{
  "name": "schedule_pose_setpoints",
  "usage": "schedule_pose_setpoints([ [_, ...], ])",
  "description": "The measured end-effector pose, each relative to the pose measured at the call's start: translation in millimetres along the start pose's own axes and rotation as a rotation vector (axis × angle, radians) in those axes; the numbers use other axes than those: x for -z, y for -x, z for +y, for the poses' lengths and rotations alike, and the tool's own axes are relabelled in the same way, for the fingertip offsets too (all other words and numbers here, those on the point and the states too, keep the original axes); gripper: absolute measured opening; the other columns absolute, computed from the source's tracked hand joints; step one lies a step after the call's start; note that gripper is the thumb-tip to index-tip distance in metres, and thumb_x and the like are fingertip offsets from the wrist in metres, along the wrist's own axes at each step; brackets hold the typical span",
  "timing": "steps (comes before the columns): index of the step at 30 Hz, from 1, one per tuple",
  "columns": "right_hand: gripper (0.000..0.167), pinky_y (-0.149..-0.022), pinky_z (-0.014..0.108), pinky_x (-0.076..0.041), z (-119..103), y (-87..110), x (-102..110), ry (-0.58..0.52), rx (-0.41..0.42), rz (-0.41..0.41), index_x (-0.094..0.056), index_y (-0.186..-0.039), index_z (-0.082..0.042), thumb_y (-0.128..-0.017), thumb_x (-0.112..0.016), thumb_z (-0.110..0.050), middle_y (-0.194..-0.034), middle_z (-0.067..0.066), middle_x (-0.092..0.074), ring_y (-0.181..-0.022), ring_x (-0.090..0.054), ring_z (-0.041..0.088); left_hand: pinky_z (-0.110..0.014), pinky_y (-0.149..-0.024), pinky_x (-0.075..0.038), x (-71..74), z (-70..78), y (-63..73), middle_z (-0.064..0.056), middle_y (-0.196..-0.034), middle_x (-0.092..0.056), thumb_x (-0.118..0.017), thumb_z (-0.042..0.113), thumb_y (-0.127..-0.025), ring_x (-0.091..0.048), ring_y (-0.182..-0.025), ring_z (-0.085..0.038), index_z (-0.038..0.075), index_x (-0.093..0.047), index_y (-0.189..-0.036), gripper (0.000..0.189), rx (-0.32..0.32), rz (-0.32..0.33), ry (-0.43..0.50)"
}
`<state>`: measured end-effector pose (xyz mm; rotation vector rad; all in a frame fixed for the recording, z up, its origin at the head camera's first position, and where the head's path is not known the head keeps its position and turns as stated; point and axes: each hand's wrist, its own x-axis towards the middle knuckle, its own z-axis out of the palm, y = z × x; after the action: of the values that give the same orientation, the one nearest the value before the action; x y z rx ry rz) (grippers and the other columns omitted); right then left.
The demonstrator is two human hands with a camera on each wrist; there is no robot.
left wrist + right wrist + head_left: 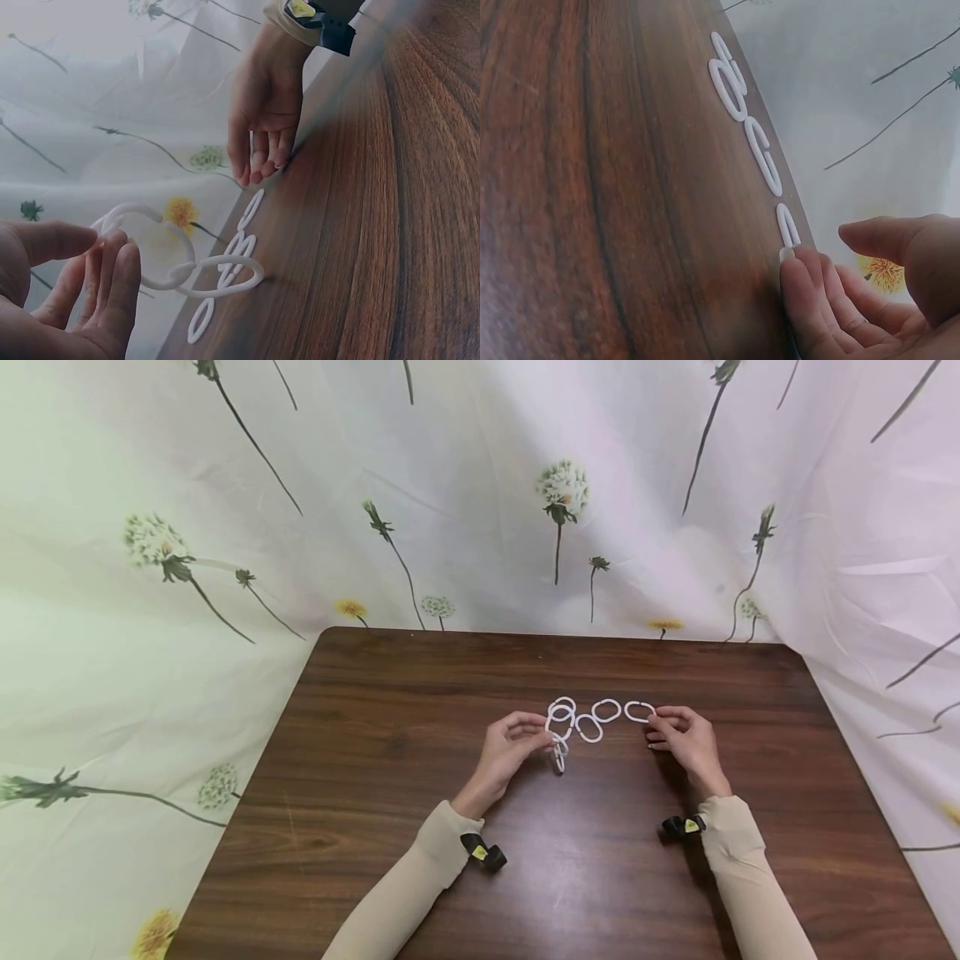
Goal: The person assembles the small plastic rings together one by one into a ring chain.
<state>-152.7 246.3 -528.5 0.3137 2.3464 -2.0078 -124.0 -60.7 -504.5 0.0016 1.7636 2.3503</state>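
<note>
My left hand [504,753] pinches a white oval ring [186,238] between thumb and fingers, raised over the table. Another white ring [260,270] is linked through it and hangs tilted in the head view; whether a further link sits at the fingertips is hard to tell. At the right end of a row of loose rings, the fingertips of my right hand [687,743] touch a flat white ring [627,711]. Its thumb stands apart from the fingers in the right wrist view. Between the hands lie two more rings, one lower [590,741] and one higher [606,700].
Behind the held ring, another white ring [564,698] lies partly overlapped in the head view. The brown wooden table [390,727] ends at a pale curtain [465,527] printed with dandelions. A black strap device [483,852] is on each wrist.
</note>
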Motion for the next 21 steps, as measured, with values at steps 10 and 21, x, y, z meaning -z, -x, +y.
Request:
schedule_pose_setpoints([
  [10, 0.047, -0.058, 0.025, -0.064, -1, -4.3, -5, 0.21, -0.002, 0.133, -0.061, -0.127, 0.007, -0.096, -0.077, -0.023, -0.088, 0.01, -0.077, -0.057, -0.07, 0.001, -0.042, -0.089, -0.066, 1.6, -1.7, -0.6, 0.0, -0.086, -0.072, -0.072, -0.011, -0.089, -0.075, -0.08, -0.015, -0.013, -0.064, -0.117, 0.029, 0.009, 0.001, 0.02],
  [21, 0.06, -0.053, 0.027, -0.063, -4, -12.6, -11, 0.328, -0.028, 0.151, -0.062, -0.126, 0.004, -0.088, -0.084, -0.037, -0.084, 0.006, -0.075, -0.052, -0.068, 0.003, -0.036, -0.085, -0.067, 2.3, -2.7, -0.6, 0.0, -0.086, -0.072, -0.073, -0.01, -0.089, -0.075, -0.079, -0.014, -0.013, -0.064, -0.118, 0.03, 0.009, -0.009, 0.034],
])
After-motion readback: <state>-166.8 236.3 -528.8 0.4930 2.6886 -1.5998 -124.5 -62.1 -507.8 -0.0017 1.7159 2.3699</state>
